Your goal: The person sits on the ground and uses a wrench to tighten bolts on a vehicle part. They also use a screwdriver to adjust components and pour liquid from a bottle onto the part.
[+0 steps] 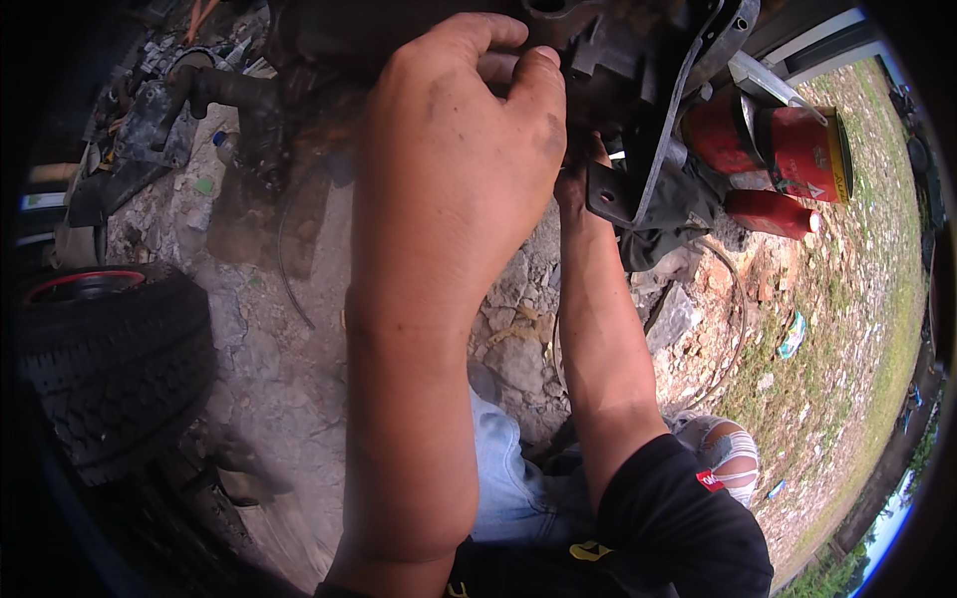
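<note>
My left hand (464, 120) is raised close in front of a dark metal vehicle assembly (618, 50). Its fingers are loosely bent and the thumb stands apart from them, with nothing visible between. Whether the fingertips touch the metal I cannot tell. Lower and to the right, my right hand (576, 184) reaches up under the assembly, beside a flat dark bracket (610, 194) with a hole in it. Shadow and metal hide most of its fingers, and whatever they may hold.
A tyre (115, 369) lies at the left. Greasy metal parts (164, 125) sit at the upper left. Red cans (802, 149) and dark cloth (673, 204) are at the right. A thin cable (740, 329) curves over rocky ground. Grass (857, 329) lies beyond.
</note>
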Motion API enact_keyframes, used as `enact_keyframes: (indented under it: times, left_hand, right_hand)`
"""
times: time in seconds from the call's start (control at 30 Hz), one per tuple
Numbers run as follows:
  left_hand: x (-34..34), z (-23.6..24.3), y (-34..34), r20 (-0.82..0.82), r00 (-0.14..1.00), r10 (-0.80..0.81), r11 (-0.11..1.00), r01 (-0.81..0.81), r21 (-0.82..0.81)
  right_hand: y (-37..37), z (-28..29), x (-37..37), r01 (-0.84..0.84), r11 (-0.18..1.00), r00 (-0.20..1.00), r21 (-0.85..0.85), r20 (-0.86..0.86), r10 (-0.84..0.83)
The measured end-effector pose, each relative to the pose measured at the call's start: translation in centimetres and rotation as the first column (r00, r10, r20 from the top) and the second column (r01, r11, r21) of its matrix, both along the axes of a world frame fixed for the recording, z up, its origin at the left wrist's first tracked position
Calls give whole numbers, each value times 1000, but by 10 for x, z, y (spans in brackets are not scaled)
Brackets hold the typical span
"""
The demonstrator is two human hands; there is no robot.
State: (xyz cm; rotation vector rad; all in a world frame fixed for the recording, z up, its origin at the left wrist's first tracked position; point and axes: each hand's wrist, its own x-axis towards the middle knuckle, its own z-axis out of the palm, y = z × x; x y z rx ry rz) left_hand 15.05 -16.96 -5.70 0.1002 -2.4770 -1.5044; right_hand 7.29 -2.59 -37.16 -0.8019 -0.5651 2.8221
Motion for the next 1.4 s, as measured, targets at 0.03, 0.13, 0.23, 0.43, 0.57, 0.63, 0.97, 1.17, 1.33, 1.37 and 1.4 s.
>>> enact_keyframes:
  times: [0.03,0.13,0.23,0.43,0.57,0.63,0.97,1.17,1.33,1.37,1.4]
  left_hand:
    - [0,0,2,2,1000,-4,1000,4,-11]
    - [1,-1,-3,1,1000,14,999,-14,-50]
    - [1,0,0,-5,1000,3,999,-3,-33]
    - [5,13,4,24,999,-26,1000,26,12]
    - [7,10,0,25,1000,-10,1000,9,15]
    - [5,5,-3,32,999,17,1000,-18,3]
    - [5,13,3,27,999,-28,999,27,20]
    - [3,7,4,70,998,-10,998,5,58]
    - [1,4,0,17,1000,-13,1000,13,-20]
    - [2,5,-1,30,999,-13,1000,13,-2]
    - [2,4,-2,44,999,-13,1000,12,15]
  right_hand:
    - [1,0,-2,18,1000,999,25,30,-19]
    - [-8,15,1,39,999,998,-16,47,-38]
    - [1,6,-2,18,999,998,46,64,-21]
    - [3,3,-7,3,997,999,73,46,-6]
    - [1,11,-5,-15,999,998,44,67,12]
    - [4,9,-3,-68,997,996,43,61,65]
    - [24,-49,14,-1,999,983,39,-183,8]
    - [4,-30,38,-69,995,992,75,114,60]
    - [9,0,29,-108,959,986,262,153,69]
    - [12,1,24,-110,956,989,271,127,78]
    - [16,3,21,-111,956,990,270,113,84]
